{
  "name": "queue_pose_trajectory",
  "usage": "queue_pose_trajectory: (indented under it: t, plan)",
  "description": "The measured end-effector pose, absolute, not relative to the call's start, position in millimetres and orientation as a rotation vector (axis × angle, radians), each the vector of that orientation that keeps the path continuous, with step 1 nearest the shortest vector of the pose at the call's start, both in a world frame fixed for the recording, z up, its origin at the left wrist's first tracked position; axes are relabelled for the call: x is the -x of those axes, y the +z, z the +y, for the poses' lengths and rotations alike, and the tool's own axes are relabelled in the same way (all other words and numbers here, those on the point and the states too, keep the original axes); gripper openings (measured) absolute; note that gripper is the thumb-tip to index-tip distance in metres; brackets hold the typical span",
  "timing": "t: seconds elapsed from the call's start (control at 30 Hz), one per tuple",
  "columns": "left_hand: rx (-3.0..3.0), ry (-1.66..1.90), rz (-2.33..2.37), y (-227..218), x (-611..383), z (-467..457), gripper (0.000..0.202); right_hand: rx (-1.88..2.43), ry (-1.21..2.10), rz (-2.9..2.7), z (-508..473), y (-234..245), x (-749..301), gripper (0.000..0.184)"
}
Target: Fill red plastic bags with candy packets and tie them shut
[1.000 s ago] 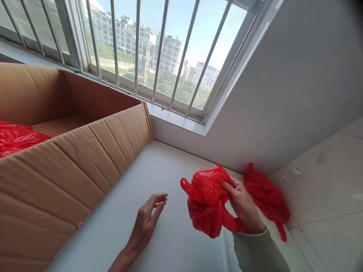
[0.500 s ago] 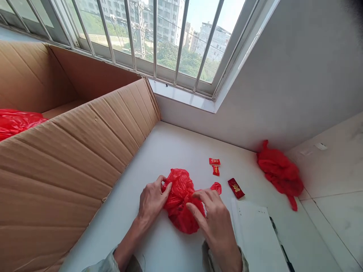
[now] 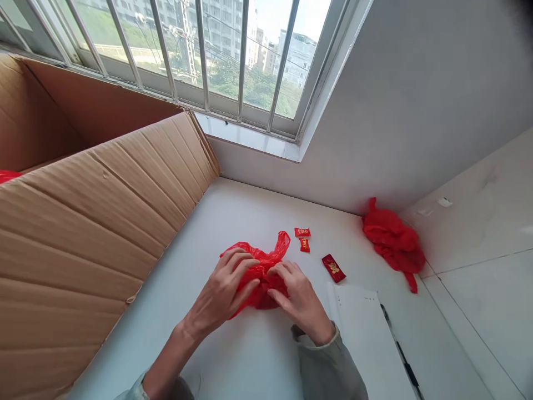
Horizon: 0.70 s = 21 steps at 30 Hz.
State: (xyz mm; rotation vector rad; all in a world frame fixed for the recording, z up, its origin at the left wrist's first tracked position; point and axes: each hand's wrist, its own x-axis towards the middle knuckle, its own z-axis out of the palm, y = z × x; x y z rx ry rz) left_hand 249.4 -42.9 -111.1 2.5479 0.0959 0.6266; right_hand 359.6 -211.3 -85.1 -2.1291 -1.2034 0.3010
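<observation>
Head view: two hands, both the person's own, meet over one crumpled red plastic bag (image 3: 268,260). It lies on the white worktop (image 3: 233,216), about midway along it and nearer the front edge. The left hand (image 3: 222,291) has its fingers curled over the bag's left side and top. The right hand (image 3: 298,300) pinches into its right side, so both are clasped on the plastic. One handle loop sticks up from the bag toward the far edge.

Counting the rest:
- One second red bag (image 3: 393,240), bunched in the worktop's far right corner against the wall (image 3: 416,111).
- Three small red packets (image 3: 302,231), two just beside each other and a third a little to their right, all between the hands and the far edge.
- One white sheet of paper (image 3: 358,333) by the right wrist, with one thin dark pen (image 3: 402,350) along its right side.
- One big open cardboard box (image 3: 104,222) along the left edge.

Half a second ago the bag was a rounder lump with its loop lying by the right hand. Now it is pressed flatter and the loop stands up. A second ago the right hand alone held it in the air and the left hand was open. The corner bag has stayed put.
</observation>
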Motion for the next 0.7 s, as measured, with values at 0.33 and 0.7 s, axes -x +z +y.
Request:
queue_pose_trajectory:
  t: [0.33, 0.7]
  plan:
    - [-2.52, 0.54, -0.009, -122.4, -255.4, -50.2, 0.028, 2.146, 0.22, -1.061, -195.4, -101.3, -363.9, 0.02]
    - [-2.008, 0.566, 0.164, -110.2, -241.8, -29.5, 0.011, 2.025, 0.441, -0.995, -229.0, -78.6, -387.8, 0.011]
